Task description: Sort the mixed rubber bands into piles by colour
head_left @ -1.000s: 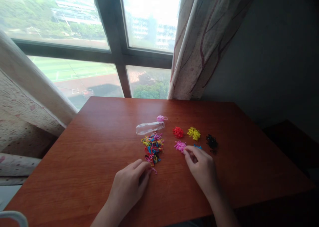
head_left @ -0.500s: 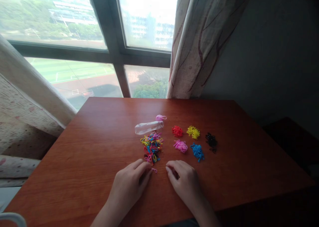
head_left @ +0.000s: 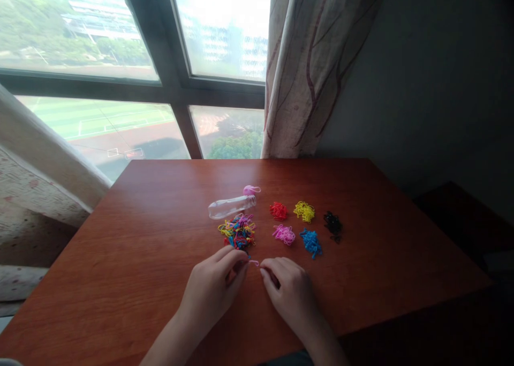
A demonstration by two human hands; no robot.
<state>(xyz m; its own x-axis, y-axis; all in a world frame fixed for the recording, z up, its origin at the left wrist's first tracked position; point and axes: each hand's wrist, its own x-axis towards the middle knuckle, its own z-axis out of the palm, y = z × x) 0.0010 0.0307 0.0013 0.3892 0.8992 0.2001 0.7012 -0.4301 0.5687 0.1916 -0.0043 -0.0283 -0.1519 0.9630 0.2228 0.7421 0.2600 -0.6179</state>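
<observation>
Between thumb and index finger of my left hand (head_left: 219,280) a small pink loop (head_left: 254,262), thin and shaped like a pear-shaped pin, pokes out to the right. The fingertips of my right hand (head_left: 287,283) are pinched together close to the loop's free end; I see nothing between them, and whether they touch the loop is unclear. Just beyond my left hand lies a mixed pile of multicoloured loops (head_left: 239,231). Sorted piles lie to the right: red loops (head_left: 278,211), yellow loops (head_left: 305,211), pink loops (head_left: 284,234), blue loops (head_left: 311,242) and black loops (head_left: 333,224).
A clear plastic bottle (head_left: 231,207) lies on its side behind the mixed pile, uncapped. Its pink cap (head_left: 251,190) with a strap rests beside its mouth. The wooden table (head_left: 140,248) meets a window at the back, with curtains (head_left: 309,76) on both sides.
Both hands have come closer together and slightly away from me, the left carrying the pink loop toward the right fingertips. The whole view has shifted a little, so the table appears further left.
</observation>
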